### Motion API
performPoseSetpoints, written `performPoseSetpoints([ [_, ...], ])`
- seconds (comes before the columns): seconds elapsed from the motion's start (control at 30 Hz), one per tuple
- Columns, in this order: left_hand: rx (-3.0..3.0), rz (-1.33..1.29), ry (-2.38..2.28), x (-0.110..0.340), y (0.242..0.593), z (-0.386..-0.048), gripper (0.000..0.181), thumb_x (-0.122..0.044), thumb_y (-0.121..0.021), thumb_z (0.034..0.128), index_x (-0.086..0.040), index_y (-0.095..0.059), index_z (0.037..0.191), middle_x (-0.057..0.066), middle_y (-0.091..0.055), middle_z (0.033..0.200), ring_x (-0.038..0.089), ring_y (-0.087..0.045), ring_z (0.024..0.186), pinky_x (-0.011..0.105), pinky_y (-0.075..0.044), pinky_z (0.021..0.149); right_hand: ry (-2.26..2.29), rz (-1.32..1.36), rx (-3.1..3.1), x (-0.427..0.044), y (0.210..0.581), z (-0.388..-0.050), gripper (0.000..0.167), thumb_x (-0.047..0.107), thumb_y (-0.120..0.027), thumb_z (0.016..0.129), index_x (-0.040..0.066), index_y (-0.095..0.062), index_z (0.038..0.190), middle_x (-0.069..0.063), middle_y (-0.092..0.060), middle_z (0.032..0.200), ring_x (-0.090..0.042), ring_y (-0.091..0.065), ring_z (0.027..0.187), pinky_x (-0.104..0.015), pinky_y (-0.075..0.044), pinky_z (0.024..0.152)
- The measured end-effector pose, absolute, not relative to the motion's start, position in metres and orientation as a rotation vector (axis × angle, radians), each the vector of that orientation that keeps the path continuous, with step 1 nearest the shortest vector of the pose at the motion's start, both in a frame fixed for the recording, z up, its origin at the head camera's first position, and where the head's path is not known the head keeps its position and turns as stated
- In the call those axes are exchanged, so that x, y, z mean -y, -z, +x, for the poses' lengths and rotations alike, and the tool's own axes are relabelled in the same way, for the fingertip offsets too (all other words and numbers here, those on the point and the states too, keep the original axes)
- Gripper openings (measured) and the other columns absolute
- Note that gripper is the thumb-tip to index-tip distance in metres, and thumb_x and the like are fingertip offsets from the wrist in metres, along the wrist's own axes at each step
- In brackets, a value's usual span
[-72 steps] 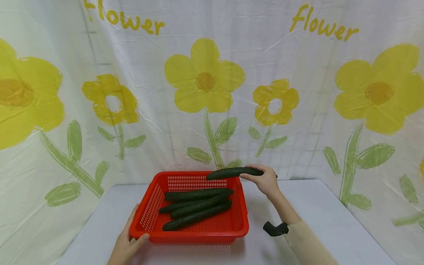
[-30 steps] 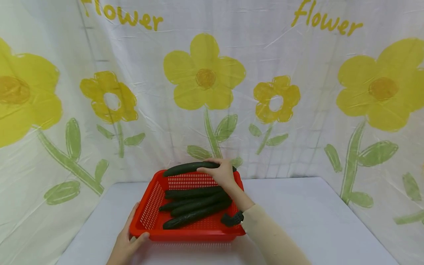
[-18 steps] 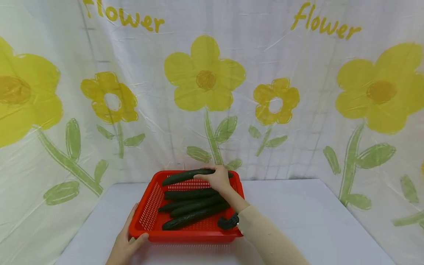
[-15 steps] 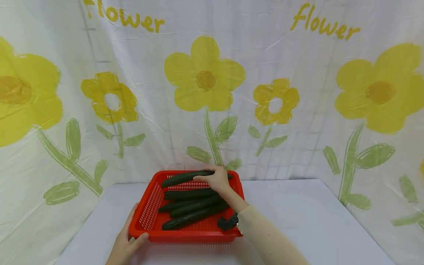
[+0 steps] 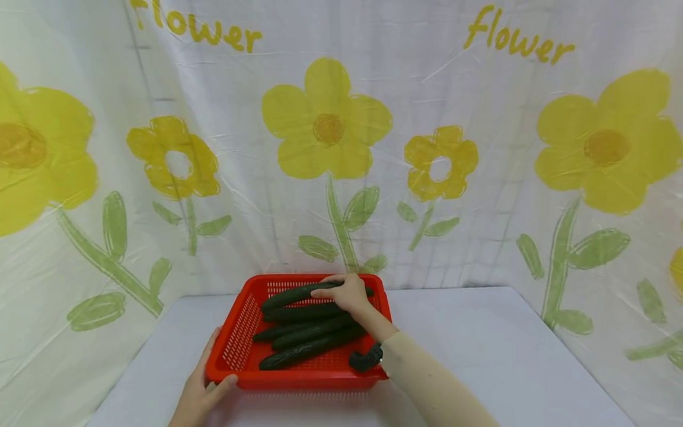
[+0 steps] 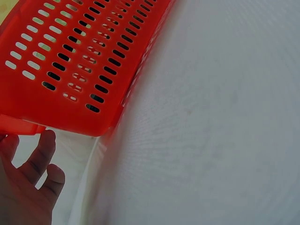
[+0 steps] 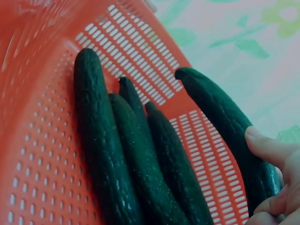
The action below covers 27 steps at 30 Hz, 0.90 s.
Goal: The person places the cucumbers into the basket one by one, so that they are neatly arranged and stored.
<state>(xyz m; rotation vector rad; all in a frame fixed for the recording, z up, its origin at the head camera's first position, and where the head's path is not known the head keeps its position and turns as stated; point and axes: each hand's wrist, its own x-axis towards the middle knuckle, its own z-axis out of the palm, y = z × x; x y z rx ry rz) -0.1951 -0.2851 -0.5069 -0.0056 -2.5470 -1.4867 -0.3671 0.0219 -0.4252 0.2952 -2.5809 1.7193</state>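
Observation:
My right hand (image 5: 353,295) grips a dark green cucumber (image 5: 290,297) near its right part, thumb on the near side. The cucumber is just inside the back wall of a red plastic basket (image 5: 304,379). Several more cucumbers (image 5: 312,343) lie side by side on the basket's floor. In the right wrist view the held cucumber (image 7: 220,110) slants along the slotted wall, apart from the others there. My left hand (image 5: 201,388) holds the basket's front left corner, thumb at the front rim; its fingers (image 6: 42,152) show beneath the rim in the left wrist view.
The basket stands on a white-covered table (image 5: 459,338). Behind the table hangs a white curtain (image 5: 491,178) printed with yellow flowers. A black wrist-worn device (image 5: 366,358) on my right wrist hangs over the basket's right front part.
My right hand has carried the cucumber leftward from beyond the basket's right rim, then lowered it below the back rim, close to the rearmost cucumber. The left hand keeps its hold on the corner.

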Motion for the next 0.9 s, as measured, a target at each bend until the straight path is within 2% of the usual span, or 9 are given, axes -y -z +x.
performPoseSetpoints([
  [0.17,2.548,-0.007,1.486,0.2856,0.5078,-0.1963,0.091,-0.033,-0.066,0.1035,-0.023,-0.008,0.173,0.016,-0.026,0.174,-0.024,-0.036,0.118,0.024,-0.052,0.091,-1.716,0.28,2.597,-0.0212,0.4271,-0.368,0.032,0.041,-0.098,0.074,0.022,-0.087,0.098,-0.003,-0.075,0.118,-0.026,-0.063,0.113,-0.037,-0.056,0.086],
  [0.3,2.533,-0.035,1.456,0.2859,0.5089,-0.196,0.091,-0.031,-0.068,0.1028,-0.026,-0.009,0.173,0.015,-0.027,0.174,-0.023,-0.037,0.12,0.023,-0.051,0.092,-1.692,0.273,2.602,-0.0208,0.4283,-0.3685,0.031,0.041,-0.098,0.074,0.022,-0.087,0.097,-0.001,-0.077,0.115,-0.025,-0.064,0.111,-0.037,-0.057,0.085],
  [0.4,2.517,-0.06,1.44,0.2861,0.5096,-0.1954,0.092,-0.028,-0.069,0.102,-0.028,-0.01,0.173,0.015,-0.028,0.173,-0.021,-0.04,0.122,0.021,-0.05,0.092,-1.719,0.258,2.592,-0.0207,0.429,-0.3682,0.03,0.038,-0.096,0.078,0.018,-0.087,0.098,-0.002,-0.078,0.109,-0.024,-0.067,0.104,-0.036,-0.056,0.081],
  [0.6,2.517,-0.063,1.445,0.2856,0.5089,-0.1953,0.092,-0.028,-0.069,0.102,-0.028,-0.009,0.173,0.016,-0.028,0.173,-0.021,-0.04,0.12,0.021,-0.051,0.09,-1.8,0.241,2.577,-0.0203,0.4271,-0.3683,0.04,0.035,-0.09,0.086,0.014,-0.082,0.118,-0.006,-0.078,0.107,-0.022,-0.066,0.09,-0.034,-0.054,0.072],
  [0.7,2.522,-0.058,1.453,0.2857,0.5085,-0.1956,0.092,-0.028,-0.069,0.102,-0.027,-0.01,0.173,0.016,-0.028,0.173,-0.021,-0.04,0.119,0.021,-0.051,0.09,-1.811,0.259,2.573,-0.021,0.4262,-0.3682,0.045,0.036,-0.089,0.087,0.015,-0.08,0.125,-0.007,-0.076,0.11,-0.022,-0.067,0.093,-0.036,-0.056,0.075],
  [0.9,2.527,-0.058,1.452,0.2857,0.5079,-0.1951,0.091,-0.028,-0.068,0.1024,-0.026,-0.01,0.173,0.016,-0.029,0.173,-0.019,-0.041,0.119,0.022,-0.051,0.09,-1.843,0.288,2.548,-0.0225,0.425,-0.3677,0.045,0.035,-0.087,0.088,0.016,-0.079,0.128,-0.007,-0.076,0.11,-0.025,-0.068,0.102,-0.043,-0.058,0.085],
])
